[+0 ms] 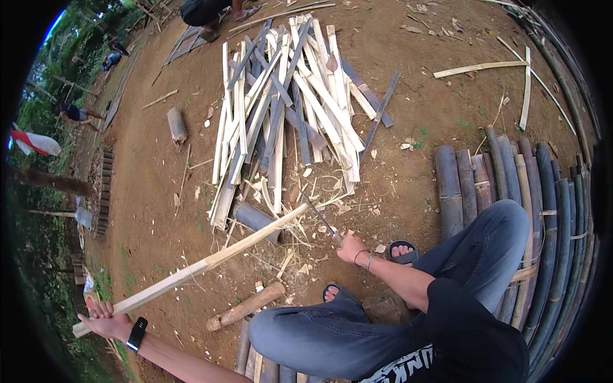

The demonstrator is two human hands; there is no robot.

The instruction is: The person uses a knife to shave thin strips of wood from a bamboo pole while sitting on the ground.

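Observation:
A long pale split bamboo strip (191, 271) slants across the space before me, from lower left up to the middle. My left hand (107, 324), with a dark watch on the wrist, grips it close to its near end. In my right hand (352, 249) is a knife (321, 220), held by its handle. Its narrow dark blade points up and left and lies at the strip's far end, where thin fibres curl loose; whether it bites into the wood cannot be made out. A short dark bamboo piece (257, 218) lies beneath the strip on the ground.
A heap of split bamboo strips (290, 96) lies ahead. Dark bamboo poles (450, 191) line the right side. Nearer me rests a short log (248, 306); another bamboo piece (177, 124) lies left of the heap. Shavings litter the soil. Other people appear at the top and far left.

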